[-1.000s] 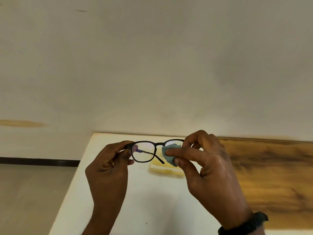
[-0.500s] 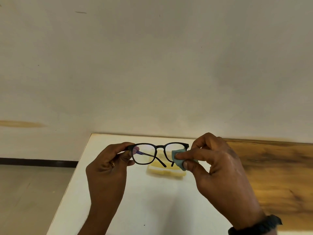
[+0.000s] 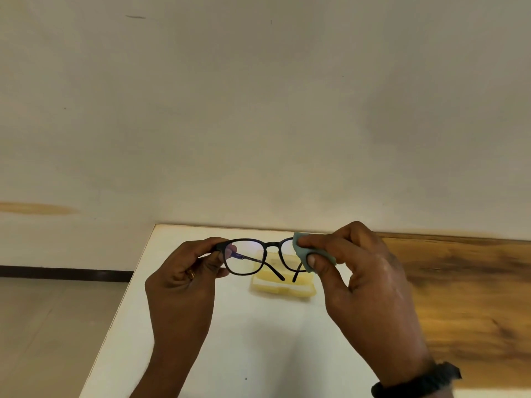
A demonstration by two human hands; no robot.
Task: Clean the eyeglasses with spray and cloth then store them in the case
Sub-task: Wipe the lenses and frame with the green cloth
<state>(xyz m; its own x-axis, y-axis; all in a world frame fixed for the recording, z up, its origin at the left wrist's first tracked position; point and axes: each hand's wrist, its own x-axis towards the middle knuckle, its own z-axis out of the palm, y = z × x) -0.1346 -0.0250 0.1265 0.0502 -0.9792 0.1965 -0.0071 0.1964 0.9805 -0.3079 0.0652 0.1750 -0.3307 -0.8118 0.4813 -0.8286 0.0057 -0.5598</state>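
Black-framed eyeglasses [image 3: 268, 246] are held in the air above the table, temples folded out toward me. My left hand [image 3: 184, 280] pinches the frame's left corner between thumb and fingers. My right hand [image 3: 370, 291] pinches a small pale blue-green cloth [image 3: 301, 251] over the outer edge of the right lens. A pale yellow open case [image 3: 283, 288] lies on the white table below the glasses, partly hidden by them. No spray bottle is in view.
The white table [image 3: 244, 340] has its left edge running diagonally down; a beige floor [image 3: 51, 326] lies beyond it. A wood-grain surface [image 3: 465, 288] adjoins on the right. A plain wall [image 3: 258, 110] rises right behind the table's far edge.
The cloth in my right hand has slid rightward across the right lens to its outer edge. The glasses have shifted slightly right, exposing more of the case.
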